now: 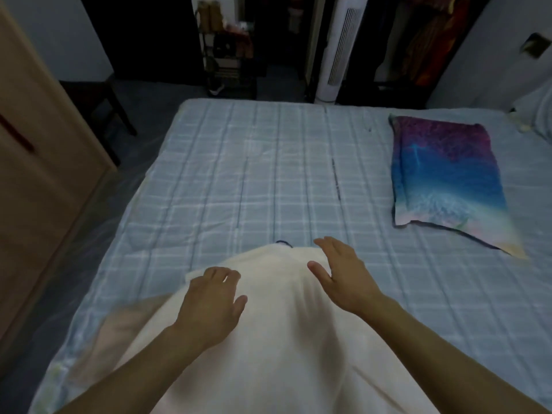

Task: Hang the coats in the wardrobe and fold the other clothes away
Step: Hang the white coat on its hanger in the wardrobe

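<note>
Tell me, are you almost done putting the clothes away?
Not yet. The left hand and right hand are open over a white garment spread unfolded on the bed. The colourful cloth farther right may already be folded. No coats show here, so hanging can't be judged.

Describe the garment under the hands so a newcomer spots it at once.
The bed with the blue checked sheet fills the view. At its near edge, under the left hand and right hand, lies a cream garment. It is plain and pale, unlike the purple-blue pillow far right.
</note>
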A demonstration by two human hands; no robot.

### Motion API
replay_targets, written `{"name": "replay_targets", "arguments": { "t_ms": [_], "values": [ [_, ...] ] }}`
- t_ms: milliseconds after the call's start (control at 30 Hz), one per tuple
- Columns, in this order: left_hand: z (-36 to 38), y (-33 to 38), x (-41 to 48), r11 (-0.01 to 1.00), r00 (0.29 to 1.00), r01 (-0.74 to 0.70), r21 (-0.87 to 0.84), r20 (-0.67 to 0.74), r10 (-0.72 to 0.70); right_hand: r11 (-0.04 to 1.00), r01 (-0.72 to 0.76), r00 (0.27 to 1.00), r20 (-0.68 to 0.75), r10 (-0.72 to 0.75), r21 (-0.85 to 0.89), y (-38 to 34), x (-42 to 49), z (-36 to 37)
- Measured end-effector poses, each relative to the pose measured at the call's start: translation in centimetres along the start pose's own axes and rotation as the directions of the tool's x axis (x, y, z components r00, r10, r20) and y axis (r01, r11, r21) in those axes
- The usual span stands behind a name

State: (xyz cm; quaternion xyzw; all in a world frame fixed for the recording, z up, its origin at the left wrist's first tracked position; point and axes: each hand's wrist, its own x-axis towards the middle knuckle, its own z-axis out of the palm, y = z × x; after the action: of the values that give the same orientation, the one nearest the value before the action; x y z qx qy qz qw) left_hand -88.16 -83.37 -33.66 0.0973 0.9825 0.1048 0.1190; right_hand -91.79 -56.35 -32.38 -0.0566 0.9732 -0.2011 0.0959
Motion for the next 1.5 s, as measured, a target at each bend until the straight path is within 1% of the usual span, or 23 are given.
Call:
{"name": "replay_targets", "arguments": {
  "t_ms": [167,433,567,667,733,833,933,1000,1133,1200,1333,1500],
  "values": [
    [3.4,-0.7,5.2,1.0,0.998,0.005,-0.01,0.064,-0.004,1.0,-0.028,0.998,0.056,0.028,0.005,2.4,4.8,3.4],
    [7.5,-2.3,13.3,0.998,0.996,0.036,-0.056,0.089,-0.031,0.999,-0.041,0.99,0.133,0.038,0.021,5.3,11.2,9.7],
    [10.5,-3.2,16.1,0.998,0.989,0.027,-0.049,0.145,-0.02,0.997,-0.067,0.976,0.211,0.06,0.026,6.6,13.4,13.0],
    [13.1,-4.1,17.6,0.996,0.982,0.042,-0.082,0.185,-0.026,0.993,-0.11,0.964,0.248,0.095,0.05,7.6,14.6,15.2],
    [14.9,-4.7,18.4,0.996,0.982,0.039,-0.076,0.189,-0.024,0.993,-0.116,0.955,0.276,0.113,-0.007,8.1,14.9,16.5],
    [16.8,-5.2,19.0,0.999,0.983,0.035,-0.032,0.179,-0.029,0.987,-0.055,0.957,0.273,0.096,-0.153,8.8,14.7,18.2],
    [17.9,-5.5,19.2,1.0,0.99,0.013,-0.017,0.142,-0.01,0.986,-0.028,0.969,0.237,0.068,-0.167,9.2,14.7,19.2],
    [18.1,-5.6,19.1,1.0,0.993,-0.03,0.003,0.116,0.029,0.985,-0.015,0.969,0.24,0.056,-0.171,9.2,14.8,19.2],
    [18.0,-5.7,18.3,0.994,0.994,-0.108,0.029,-0.024,0.108,0.978,0.017,0.969,0.246,0.035,-0.206,8.8,14.7,18.6],
    [17.3,-5.5,17.9,0.992,0.986,-0.128,0.019,-0.102,0.13,0.977,0.028,0.974,0.224,0.021,-0.211,8.5,14.4,18.3],
    [15.1,-4.9,17.2,0.988,0.963,-0.152,0.023,-0.224,0.153,0.986,0.047,0.99,0.14,-0.025,-0.157,7.7,13.3,16.9],
    [12.1,-4.1,15.8,0.975,0.928,-0.214,0.062,-0.299,0.223,0.984,0.076,0.994,0.086,-0.062,-0.164,6.4,11.7,13.7]
  ]
}}
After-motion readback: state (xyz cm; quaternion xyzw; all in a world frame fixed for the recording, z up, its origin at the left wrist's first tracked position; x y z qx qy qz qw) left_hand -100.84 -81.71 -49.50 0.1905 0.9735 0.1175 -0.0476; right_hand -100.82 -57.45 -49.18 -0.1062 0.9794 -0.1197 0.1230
